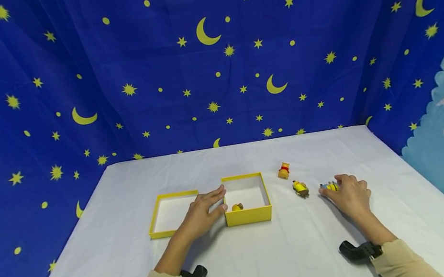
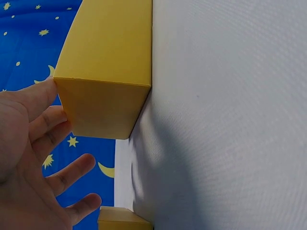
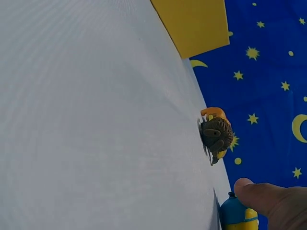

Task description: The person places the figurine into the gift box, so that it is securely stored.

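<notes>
My left hand (image 1: 202, 215) touches the left wall of a yellow box (image 1: 249, 216) with extended fingers; in the left wrist view the thumb meets the box (image 2: 108, 103) at its edge. Inside the box, which is white within, lies a small yellow toy figure (image 1: 237, 207). Off to the right, my right hand (image 1: 351, 196) holds a blue and yellow toy figure (image 1: 331, 186) between thumb and fingers at the table. Its thumb lies against that figure (image 3: 235, 213) in the right wrist view; the other fingers are out of sight there.
A yellow-rimmed box lid (image 1: 171, 232) lies left of the box, its white inside facing up. Between box and right hand are a yellow and brown figure (image 1: 300, 188) and an orange bear figure (image 1: 283, 171) with red on it. White cloth (image 1: 259, 263) covers the table.
</notes>
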A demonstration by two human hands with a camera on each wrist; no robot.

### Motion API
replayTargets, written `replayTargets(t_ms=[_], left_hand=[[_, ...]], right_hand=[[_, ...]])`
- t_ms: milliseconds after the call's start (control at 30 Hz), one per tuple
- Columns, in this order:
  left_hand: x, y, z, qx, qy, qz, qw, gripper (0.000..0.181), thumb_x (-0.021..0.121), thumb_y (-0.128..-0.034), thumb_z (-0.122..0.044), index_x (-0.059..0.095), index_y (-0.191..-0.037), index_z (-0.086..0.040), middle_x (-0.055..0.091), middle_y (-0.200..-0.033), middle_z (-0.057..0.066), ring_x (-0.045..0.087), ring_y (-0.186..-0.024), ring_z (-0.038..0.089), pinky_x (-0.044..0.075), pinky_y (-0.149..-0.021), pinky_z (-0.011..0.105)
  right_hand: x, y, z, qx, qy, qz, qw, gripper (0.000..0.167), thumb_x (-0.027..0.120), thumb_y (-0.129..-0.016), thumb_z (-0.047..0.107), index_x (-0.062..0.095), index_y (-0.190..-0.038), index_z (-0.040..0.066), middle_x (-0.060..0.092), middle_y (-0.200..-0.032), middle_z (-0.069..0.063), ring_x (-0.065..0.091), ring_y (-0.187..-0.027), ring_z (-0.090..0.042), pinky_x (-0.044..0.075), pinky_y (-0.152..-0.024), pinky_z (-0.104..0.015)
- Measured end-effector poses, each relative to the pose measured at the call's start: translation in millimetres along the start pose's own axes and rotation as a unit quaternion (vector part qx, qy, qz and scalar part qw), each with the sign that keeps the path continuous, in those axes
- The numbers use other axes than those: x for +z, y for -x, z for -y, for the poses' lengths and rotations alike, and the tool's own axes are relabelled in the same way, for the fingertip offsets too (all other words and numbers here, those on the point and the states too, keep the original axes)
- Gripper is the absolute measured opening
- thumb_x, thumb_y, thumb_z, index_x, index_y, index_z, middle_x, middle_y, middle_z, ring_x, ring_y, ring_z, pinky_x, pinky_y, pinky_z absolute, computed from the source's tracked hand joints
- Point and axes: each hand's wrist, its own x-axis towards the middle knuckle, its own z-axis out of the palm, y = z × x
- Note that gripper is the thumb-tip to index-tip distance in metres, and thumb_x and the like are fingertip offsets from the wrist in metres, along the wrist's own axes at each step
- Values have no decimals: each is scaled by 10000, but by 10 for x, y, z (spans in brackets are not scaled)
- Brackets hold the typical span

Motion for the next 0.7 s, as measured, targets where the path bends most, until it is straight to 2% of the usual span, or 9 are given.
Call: replayTargets(t_ms=[267, 433, 700], left_hand=[[-3, -1, -9, 35, -27, 2, 10000, 478, 571, -942, -272, 480, -1376, -92, 404, -1493, 10, 356, -1377, 351, 140, -1134, 634], [-3, -1, -9, 23, -53, 43, 10000, 480, 560, -946, -279, 475, -1379, -87, 397, -1497, 22, 356, -1383, 332, 115, -1133, 646], [-5, -5, -9, -54, -58, 87, 9999, 478, 554, -951, -285, 471, -1384, -102, 387, -1504, 15, 335, -1394, 335, 106, -1119, 672]], right_hand=[[-45, 18, -89, -45, -51, 88, 9999, 672, 699, -803, 381, 511, -1272, -63, 541, -1218, -303, 420, -1080, -487, 298, -872, -569], [-73, 15, -140, -180, -18, 222, 9996, 615, 684, -821, 377, 547, -1250, -43, 544, -1238, -309, 426, -1072, -490, 304, -821, -545], [-75, 26, -99, -347, 27, 483, 9982, 634, 669, -829, 370, 519, -1292, -37, 507, -1299, -314, 420, -1067, -468, 300, -760, -492]])
